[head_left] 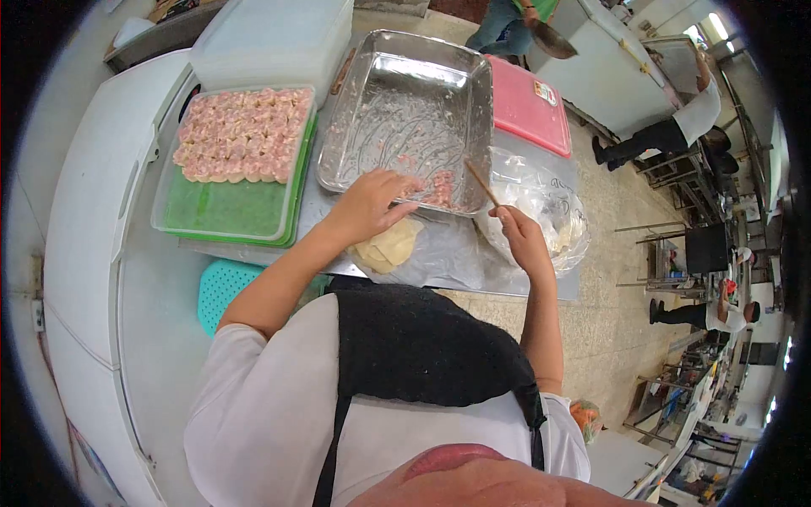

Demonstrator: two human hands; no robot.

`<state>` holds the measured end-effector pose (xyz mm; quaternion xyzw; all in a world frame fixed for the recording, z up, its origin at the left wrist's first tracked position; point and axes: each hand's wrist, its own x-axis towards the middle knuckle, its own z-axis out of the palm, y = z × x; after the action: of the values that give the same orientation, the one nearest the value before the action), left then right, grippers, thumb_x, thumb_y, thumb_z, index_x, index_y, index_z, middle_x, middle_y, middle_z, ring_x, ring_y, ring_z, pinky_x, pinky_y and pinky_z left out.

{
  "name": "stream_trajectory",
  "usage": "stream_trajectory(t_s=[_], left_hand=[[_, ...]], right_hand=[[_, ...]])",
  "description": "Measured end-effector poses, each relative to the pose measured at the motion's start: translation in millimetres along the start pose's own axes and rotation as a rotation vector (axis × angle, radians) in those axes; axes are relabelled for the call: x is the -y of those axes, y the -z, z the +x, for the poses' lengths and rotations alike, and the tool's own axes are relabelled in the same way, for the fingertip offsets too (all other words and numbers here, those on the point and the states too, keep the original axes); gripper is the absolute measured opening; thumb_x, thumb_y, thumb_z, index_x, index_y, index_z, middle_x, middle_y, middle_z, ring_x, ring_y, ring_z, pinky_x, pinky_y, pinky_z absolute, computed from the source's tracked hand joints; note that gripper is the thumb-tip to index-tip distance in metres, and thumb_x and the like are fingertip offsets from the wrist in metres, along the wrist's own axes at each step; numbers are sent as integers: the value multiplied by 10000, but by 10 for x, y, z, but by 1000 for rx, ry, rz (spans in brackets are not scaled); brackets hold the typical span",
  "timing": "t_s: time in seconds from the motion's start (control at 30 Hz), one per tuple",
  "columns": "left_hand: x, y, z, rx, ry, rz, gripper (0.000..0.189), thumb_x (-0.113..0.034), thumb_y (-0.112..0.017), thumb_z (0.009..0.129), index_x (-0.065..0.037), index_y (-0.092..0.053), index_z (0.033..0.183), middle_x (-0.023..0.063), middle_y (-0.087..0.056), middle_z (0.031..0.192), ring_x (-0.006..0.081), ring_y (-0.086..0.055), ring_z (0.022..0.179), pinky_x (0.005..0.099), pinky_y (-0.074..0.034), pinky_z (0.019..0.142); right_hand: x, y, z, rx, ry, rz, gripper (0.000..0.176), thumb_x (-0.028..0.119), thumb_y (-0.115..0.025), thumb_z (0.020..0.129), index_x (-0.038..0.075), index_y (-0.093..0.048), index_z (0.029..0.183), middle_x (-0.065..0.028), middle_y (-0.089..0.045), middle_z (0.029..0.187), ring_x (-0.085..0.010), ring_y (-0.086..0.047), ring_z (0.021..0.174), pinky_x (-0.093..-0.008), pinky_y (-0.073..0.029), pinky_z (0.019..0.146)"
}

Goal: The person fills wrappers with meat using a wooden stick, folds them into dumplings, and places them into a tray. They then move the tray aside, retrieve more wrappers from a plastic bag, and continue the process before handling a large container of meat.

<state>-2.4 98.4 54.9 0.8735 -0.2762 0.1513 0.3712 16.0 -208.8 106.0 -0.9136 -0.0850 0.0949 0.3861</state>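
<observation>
A metal pan point(336, 160) smeared with a thin film of pink ground meat point(440, 188) lies in front of me, a small heap left at its near right corner. My left hand point(376, 203) reaches over the near rim, fingers stretched toward the meat and thumb apart; I see nothing held in it. Below that hand sits a stack of pale dough wrappers point(389, 248) on plastic sheeting. My right hand point(525, 239) is closed on a thin wooden stick point(481, 182), its tip pointing over the pan's right edge.
Left of the pan, a clear tray point(221, 230) holds rows of meat-filled dumplings point(245, 135). Lidded plastic boxes point(274, 42) stand behind it. A pink lid point(528, 106) and a clear plastic bag point(541, 211) lie at right. A teal basket point(224, 291) is below. Other people point(688, 118) stand farther right.
</observation>
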Motion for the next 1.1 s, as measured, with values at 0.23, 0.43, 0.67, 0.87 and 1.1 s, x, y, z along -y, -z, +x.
stream_trajectory(t_s=[0.23, 0.43, 0.67, 0.87, 1.1], left_hand=[[104, -429, -524, 104, 225, 139, 275, -177, -674, 824, -45, -627, 1060, 131, -634, 982, 334, -591, 952, 422, -465, 852], [101, -709, -678, -121, 445, 89, 164, -73, -692, 768, -42, -672, 928, 119, -609, 855, 322, -590, 882, 373, -486, 803], [-157, -654, -543, -390, 527, 119, 107, -88, -680, 827, -16, -674, 906, 110, -661, 951, 260, -616, 971, 343, -487, 844], [-188, -504, -468, -812, 957, -1254, 261, -156, -610, 924, -31, -564, 1149, 92, -636, 1094, 190, -611, 1014, 331, -505, 874], [-313, -415, -318, -595, 676, -1794, 263, -209, -565, 955, -54, -547, 1166, 107, -626, 1124, 245, -613, 1079, 422, -506, 935]], right_hand=[[-11, 141, 781, 259, 406, -434, 200, 145, -560, 877, -2, -640, 987, -250, -644, 918, -424, -614, 876, -456, -479, 747], [-25, -207, 1669, 280, 599, -686, 185, 92, -521, 838, -6, -664, 902, -236, -658, 884, -400, -647, 855, -480, -515, 733], [53, -65, 1016, 467, 819, -836, 135, 110, -601, 764, 38, -715, 759, -163, -693, 796, -321, -691, 739, -435, -546, 625], [70, 154, 1330, 160, 715, -959, 163, 123, -573, 779, 33, -700, 732, -171, -677, 737, -332, -687, 690, -426, -543, 570], [137, 185, 1090, 323, 640, -982, 141, 147, -609, 759, 64, -718, 726, -151, -685, 729, -313, -695, 683, -414, -539, 561]])
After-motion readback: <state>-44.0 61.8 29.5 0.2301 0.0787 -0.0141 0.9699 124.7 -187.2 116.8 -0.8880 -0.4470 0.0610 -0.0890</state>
